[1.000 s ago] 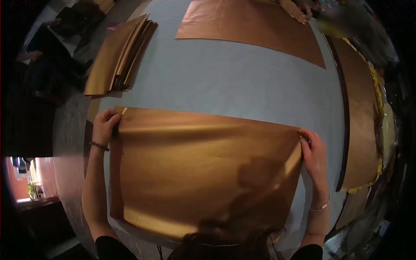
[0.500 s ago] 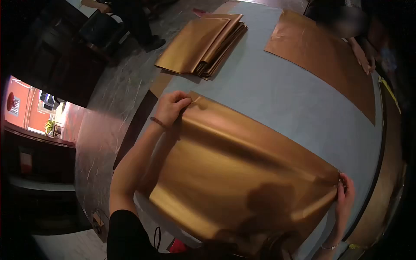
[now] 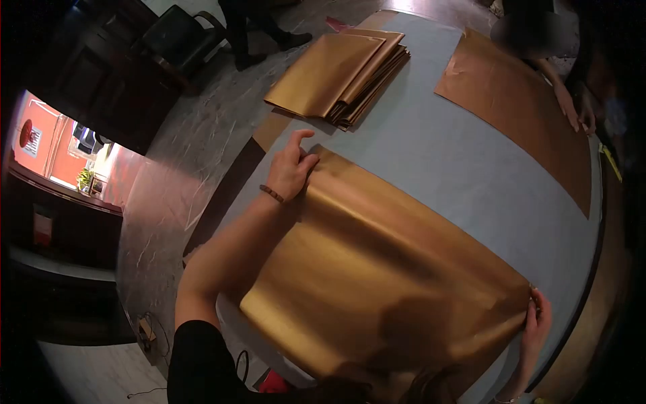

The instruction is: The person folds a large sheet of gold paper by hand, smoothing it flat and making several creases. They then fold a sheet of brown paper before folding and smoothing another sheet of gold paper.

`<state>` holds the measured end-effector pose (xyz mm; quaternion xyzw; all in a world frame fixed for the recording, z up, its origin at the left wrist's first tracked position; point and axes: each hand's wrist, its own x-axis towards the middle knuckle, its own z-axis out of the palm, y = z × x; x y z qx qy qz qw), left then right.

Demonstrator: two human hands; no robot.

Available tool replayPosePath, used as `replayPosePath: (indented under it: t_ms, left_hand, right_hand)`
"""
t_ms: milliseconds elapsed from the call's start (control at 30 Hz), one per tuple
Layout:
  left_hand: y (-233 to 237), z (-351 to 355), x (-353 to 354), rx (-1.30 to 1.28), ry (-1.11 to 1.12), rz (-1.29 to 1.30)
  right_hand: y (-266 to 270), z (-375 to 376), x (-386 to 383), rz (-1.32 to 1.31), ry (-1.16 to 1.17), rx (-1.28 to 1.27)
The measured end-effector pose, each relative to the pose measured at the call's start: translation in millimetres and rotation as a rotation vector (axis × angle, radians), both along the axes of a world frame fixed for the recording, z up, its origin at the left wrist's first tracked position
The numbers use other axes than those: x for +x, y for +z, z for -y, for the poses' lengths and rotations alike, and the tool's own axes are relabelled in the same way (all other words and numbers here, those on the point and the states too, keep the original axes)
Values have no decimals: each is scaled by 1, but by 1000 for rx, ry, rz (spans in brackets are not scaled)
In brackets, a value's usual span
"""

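Note:
A large sheet of gold paper (image 3: 356, 269) lies in front of me over the pale table covering, its far edge curled over in a long fold. At its far left corner is my left hand (image 3: 289, 168), with the index finger raised and apart from the thumb; the thumb side rests by the corner. My right hand (image 3: 536, 320) pinches the sheet's right corner between thumb and fingers. A shadow falls across the paper's near right part, and its near edge is partly hidden.
A stack of folded gold sheets (image 3: 336, 74) sits at the far left of the table (image 3: 431, 161). Far right lies a flat copper-coloured sheet (image 3: 515, 108), with another person's hands (image 3: 575, 118) at its edge. Beyond the table are a black chair (image 3: 182, 40) and a person's legs (image 3: 252, 34).
My left hand has loosened from the sheet's corner, its index finger lifting away from the thumb. My right hand keeps its pinch. The view has shifted slightly.

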<state>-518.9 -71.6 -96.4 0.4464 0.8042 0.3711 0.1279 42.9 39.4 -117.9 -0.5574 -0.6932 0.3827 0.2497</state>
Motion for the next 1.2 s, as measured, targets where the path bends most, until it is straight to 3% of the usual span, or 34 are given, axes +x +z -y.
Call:
replayPosePath:
  t_ms: [533, 800, 1200]
  left_hand:
    - [6, -6, -1, -102, 1, -36]
    - [1, -6, -2, -116, -5, -87]
    - [1, -6, -3, -117, -16, -25]
  right_hand:
    - [4, 0, -1, 80, 24, 19]
    - [-18, -2, 18, 16, 21, 31]
    - [6, 4, -5, 107, -14, 58]
